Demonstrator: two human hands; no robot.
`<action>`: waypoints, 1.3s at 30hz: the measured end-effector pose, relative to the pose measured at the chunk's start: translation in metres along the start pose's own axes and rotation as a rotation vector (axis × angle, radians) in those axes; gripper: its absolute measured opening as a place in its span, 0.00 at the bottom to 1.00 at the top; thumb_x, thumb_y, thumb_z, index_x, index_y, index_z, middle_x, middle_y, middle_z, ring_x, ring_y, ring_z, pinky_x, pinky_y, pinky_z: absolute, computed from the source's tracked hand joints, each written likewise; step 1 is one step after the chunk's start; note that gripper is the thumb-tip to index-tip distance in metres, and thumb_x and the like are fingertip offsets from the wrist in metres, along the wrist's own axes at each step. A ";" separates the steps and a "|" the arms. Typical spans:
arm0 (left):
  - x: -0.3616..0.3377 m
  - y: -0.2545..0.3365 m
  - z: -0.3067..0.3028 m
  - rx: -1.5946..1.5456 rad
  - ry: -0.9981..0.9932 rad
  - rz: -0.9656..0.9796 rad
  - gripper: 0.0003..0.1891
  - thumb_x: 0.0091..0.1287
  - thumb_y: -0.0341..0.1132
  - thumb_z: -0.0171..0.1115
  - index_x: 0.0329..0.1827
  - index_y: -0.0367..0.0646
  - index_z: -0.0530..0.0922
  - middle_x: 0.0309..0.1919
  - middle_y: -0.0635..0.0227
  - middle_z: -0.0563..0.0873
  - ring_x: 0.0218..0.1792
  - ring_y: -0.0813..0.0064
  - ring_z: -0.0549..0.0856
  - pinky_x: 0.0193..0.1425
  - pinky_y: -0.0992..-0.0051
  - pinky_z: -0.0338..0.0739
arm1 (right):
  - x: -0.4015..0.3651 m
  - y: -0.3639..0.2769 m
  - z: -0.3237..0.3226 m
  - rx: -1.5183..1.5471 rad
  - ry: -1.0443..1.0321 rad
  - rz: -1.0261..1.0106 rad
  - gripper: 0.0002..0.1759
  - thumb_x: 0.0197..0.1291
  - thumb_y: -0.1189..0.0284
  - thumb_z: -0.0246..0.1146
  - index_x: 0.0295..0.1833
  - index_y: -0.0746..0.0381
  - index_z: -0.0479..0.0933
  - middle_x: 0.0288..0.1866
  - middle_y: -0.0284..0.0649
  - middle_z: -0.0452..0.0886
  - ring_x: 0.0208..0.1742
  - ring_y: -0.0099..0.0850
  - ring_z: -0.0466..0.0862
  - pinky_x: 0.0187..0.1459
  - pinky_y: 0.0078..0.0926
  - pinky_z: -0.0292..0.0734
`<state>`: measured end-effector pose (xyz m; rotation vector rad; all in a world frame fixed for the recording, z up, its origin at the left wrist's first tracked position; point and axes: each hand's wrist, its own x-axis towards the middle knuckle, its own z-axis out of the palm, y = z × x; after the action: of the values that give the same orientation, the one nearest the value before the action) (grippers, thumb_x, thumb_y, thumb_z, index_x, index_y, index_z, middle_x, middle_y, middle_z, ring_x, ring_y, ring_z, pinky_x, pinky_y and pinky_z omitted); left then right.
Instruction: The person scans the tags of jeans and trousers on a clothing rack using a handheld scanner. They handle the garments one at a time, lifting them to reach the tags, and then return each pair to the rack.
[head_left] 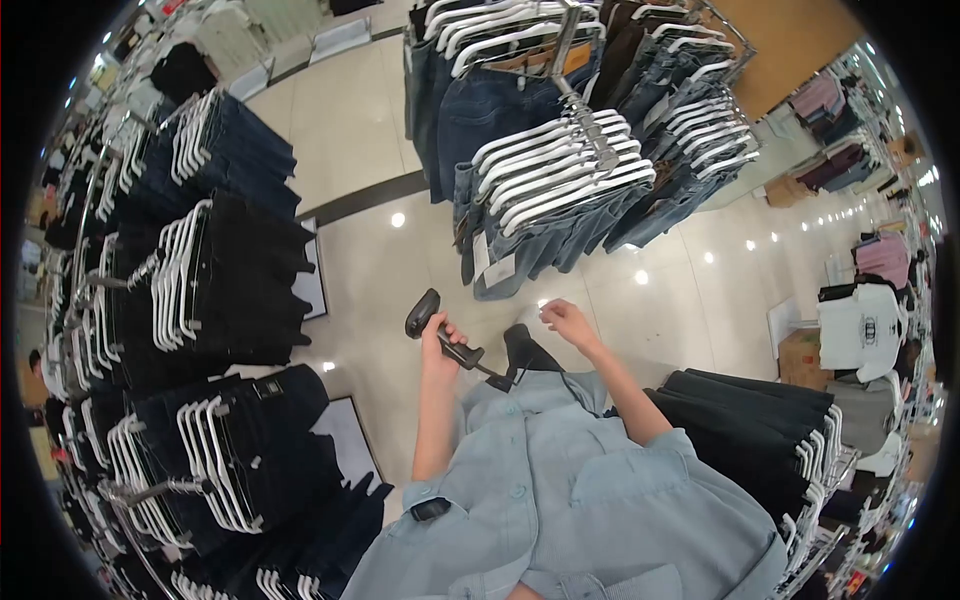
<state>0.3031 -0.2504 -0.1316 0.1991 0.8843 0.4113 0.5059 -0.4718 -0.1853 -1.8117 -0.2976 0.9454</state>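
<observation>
My left hand (437, 342) grips a black handheld barcode scanner (432, 322) by its handle, head pointing up and away over the tiled floor. My right hand (568, 321) is held out in front of me, fingers pinched on a small white tag or slip (547, 310). Both hands hover in the aisle, below a rack of blue jeans on white hangers (560, 175). A white label (497, 270) hangs from the nearest pair of jeans, just above my right hand.
Racks of black and dark trousers on white hangers (200, 280) line the left side. Another rack of dark garments (760, 430) stands at my right. Glossy beige floor tiles (370, 270) run between them. White T-shirts (865, 325) hang at far right.
</observation>
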 end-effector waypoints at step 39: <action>0.066 0.021 0.038 0.265 0.048 -0.171 0.10 0.66 0.35 0.69 0.34 0.47 0.74 0.24 0.71 0.76 0.20 0.77 0.73 0.27 0.72 0.72 | 0.036 -0.045 -0.027 0.001 0.146 -0.090 0.12 0.73 0.69 0.62 0.50 0.69 0.82 0.41 0.43 0.90 0.44 0.30 0.90 0.48 0.28 0.84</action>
<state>0.3646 -0.2027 -0.1477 0.3551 0.9937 0.1389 0.5583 -0.4491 -0.1587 -1.8400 -0.2838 0.7461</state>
